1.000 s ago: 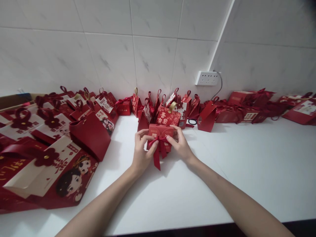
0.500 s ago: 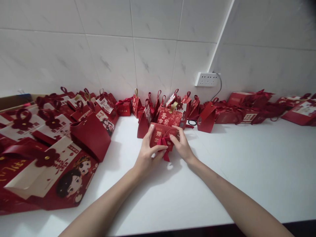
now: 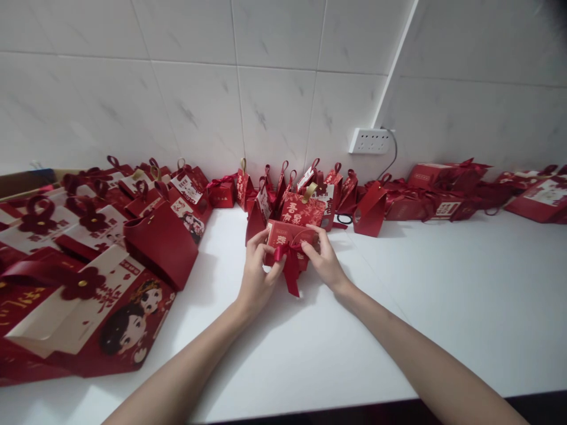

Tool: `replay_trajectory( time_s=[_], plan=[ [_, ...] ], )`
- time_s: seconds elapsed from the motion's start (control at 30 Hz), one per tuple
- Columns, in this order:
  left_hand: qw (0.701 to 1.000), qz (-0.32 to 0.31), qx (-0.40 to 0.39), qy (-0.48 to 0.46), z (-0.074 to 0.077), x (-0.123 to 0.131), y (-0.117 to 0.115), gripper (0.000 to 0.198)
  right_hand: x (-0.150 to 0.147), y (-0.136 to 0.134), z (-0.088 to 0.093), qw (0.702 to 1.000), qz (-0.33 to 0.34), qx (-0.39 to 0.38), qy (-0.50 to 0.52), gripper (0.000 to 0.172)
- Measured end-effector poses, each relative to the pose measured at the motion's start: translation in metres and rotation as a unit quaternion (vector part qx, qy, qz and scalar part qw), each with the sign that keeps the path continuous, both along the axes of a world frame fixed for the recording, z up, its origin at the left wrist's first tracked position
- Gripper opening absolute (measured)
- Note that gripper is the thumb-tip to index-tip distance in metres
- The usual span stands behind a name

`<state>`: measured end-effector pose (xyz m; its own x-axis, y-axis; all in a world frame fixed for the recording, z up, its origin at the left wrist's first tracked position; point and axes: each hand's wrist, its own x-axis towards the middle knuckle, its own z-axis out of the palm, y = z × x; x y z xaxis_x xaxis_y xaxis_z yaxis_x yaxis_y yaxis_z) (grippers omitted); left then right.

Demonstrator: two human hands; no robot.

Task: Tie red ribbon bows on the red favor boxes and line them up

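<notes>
Between my hands is a small red gift box (image 3: 280, 229) with pale lettering, tilted toward me. A dark red ribbon bow (image 3: 291, 268) sits on its front, one tail hanging down. My left hand (image 3: 259, 265) grips the box's left side, its thumb at the bow's left loop. My right hand (image 3: 325, 257) holds the right side, fingers on the top edge and thumb by the ribbon. Right behind it stands a red box with a gold loop (image 3: 303, 208).
Red gift bags (image 3: 93, 307) crowd the left side of the white table (image 3: 443, 307). A row of small red boxes (image 3: 370, 212) runs along the tiled wall, with more ribboned boxes (image 3: 427, 177) at right. A white power strip (image 3: 370, 141) with a cable hangs on the wall.
My left thumb and fingers have shifted left, drawing the bow's left loop outward, and the bow looks wider. The right hand holds nearly the same place.
</notes>
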<state>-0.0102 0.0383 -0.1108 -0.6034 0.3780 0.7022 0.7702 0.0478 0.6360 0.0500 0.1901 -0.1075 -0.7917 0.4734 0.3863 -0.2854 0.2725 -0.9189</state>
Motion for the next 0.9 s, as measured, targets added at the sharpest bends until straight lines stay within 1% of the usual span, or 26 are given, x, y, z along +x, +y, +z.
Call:
replay_trajectory(
  time_s=[0.07,0.17,0.23,0.37,0.5,0.6,0.7,0.83,0.9],
  plan=[
    [1.0,0.005,-0.001,0.017,0.0009,0.0015,-0.0003,0.005,0.0003,-0.001,-0.0001,1.0,0.001,0.008,-0.001,0.045],
    [1.0,0.013,0.006,0.021,0.0003,0.0035,0.0,0.021,0.0006,-0.0026,-0.0005,1.0,0.003,0.018,0.003,0.044],
    [1.0,0.021,0.016,0.006,0.0001,0.0038,0.0003,0.024,0.0005,-0.0038,-0.0009,1.0,0.004,0.025,0.004,0.044],
    [0.999,0.043,0.025,-0.016,0.0011,0.003,0.0006,0.008,-0.0002,-0.0045,-0.0017,0.999,0.005,0.031,0.009,0.044],
    [1.0,0.005,0.012,0.018,-0.001,0.0025,0.0009,0.005,0.0001,-0.0028,-0.0015,1.0,0.0,0.03,0.006,0.044],
    [0.998,-0.021,0.005,0.067,-0.0053,0.0016,0.0013,0.01,0.0005,-0.0017,-0.0012,1.0,-0.003,0.02,0.001,0.043],
    [0.995,-0.031,-0.001,0.099,-0.0076,0.0008,0.0013,0.017,0.0004,-0.0013,-0.0014,1.0,-0.003,0.017,0.01,0.041],
    [0.994,-0.043,-0.013,0.098,-0.0043,0.0026,-0.0004,0.017,-0.0003,-0.0003,-0.0026,1.0,-0.003,0.017,0.013,0.041],
    [0.997,-0.053,-0.012,0.06,-0.0022,0.0041,-0.0012,0.023,-0.0006,0.0006,-0.0034,1.0,-0.005,0.014,0.012,0.041]
  ],
)
